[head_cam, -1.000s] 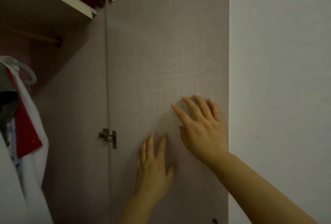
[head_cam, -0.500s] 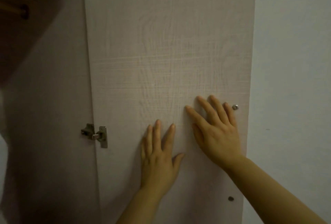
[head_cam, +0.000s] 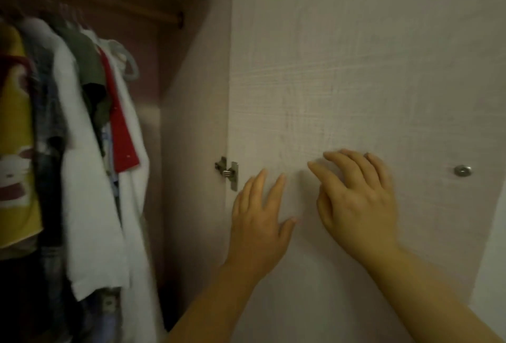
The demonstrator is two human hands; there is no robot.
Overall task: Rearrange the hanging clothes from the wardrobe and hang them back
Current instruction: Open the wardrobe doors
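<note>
Left hand point(head_cam: 258, 222) and right hand point(head_cam: 356, 205) rest open-fingered on the wardrobe door point(head_cam: 342, 68); blurred hanging clothes point(head_cam: 82, 151) at nine o'clock, cut off

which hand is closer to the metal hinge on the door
Left. The left hand rests on the door just right of and slightly below the hinge; the right hand rests farther right on the door, beyond the left hand.

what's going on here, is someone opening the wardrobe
A person has both hands on the inner face of the open wardrobe door: the left hand lies flat near the hinge, and the right hand is beside it with fingers spread. Neither holds anything. The clothes hang on the rail to the left, untouched.
</note>
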